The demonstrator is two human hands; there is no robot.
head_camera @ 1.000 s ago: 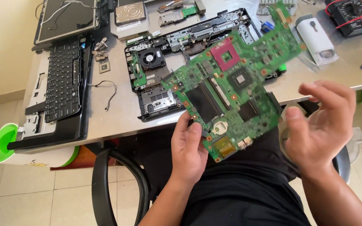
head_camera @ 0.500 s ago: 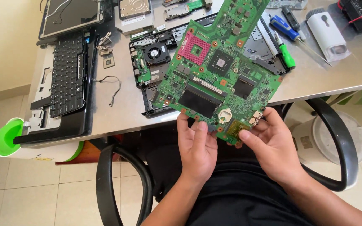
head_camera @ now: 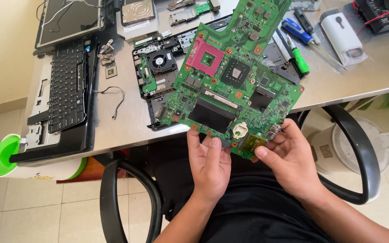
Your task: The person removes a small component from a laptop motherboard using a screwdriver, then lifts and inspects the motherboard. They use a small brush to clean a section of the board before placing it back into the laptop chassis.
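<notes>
I hold a green laptop circuit board (head_camera: 235,85) tilted up over the table's near edge. It carries a pink processor socket, a dark chip and a round white battery holder. My left hand (head_camera: 209,164) grips its lower edge from below, fingers pointing up. My right hand (head_camera: 289,157) pinches the lower right corner, thumb on a small gold patch. Behind the board lies the opened black laptop base (head_camera: 158,72) with a small fan.
A grey metal table (head_camera: 131,121) holds a black keyboard panel (head_camera: 66,90), a screen panel (head_camera: 68,20), a hard drive (head_camera: 137,11), screwdrivers (head_camera: 299,51), a white device (head_camera: 343,38) and a meter (head_camera: 381,15). Black chair armrests (head_camera: 361,153) flank my lap. A green-rimmed bin (head_camera: 3,155) stands left.
My right hand came in from open air and took the board's lower right corner. The board rose and tilted away toward the table.
</notes>
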